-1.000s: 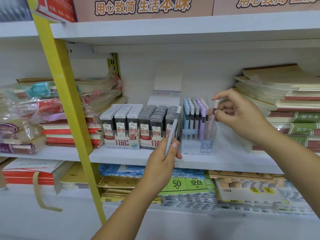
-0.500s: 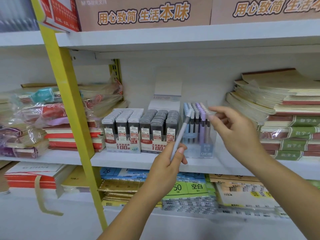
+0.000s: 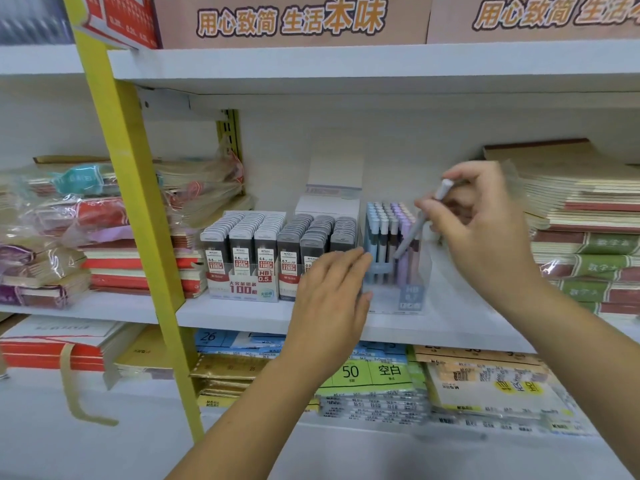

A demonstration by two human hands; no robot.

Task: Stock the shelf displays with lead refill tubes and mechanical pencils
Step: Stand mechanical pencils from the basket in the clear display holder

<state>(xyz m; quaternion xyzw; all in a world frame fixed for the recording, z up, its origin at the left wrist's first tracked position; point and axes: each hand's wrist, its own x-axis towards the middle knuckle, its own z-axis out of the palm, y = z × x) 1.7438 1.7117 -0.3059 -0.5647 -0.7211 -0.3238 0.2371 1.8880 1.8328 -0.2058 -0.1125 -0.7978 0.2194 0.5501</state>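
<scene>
On the middle shelf (image 3: 242, 315) stands a clear pencil display box (image 3: 410, 297) packed with blue, lilac and pink mechanical pencils. My right hand (image 3: 485, 230) pinches one pale grey-lilac mechanical pencil (image 3: 417, 225), tilted, its tip down among the pencils at the box's right side. My left hand (image 3: 332, 292) rests with straight fingers against the box's left wall and holds nothing. To the left of the box, rows of dark lead refill tubes (image 3: 263, 247) fill two cardboard trays.
A white box (image 3: 329, 202) stands behind the refill trays. Stacked notebooks (image 3: 585, 216) crowd the right of the shelf, plastic-wrapped notebooks (image 3: 69, 230) the left. A yellow upright (image 3: 138, 220) crosses in front. Paper packs (image 3: 374, 375) lie on the lower shelf.
The pencil went from my left hand to my right hand, which now angles it into the display box. My emptied left hand moved up against the box's left side.
</scene>
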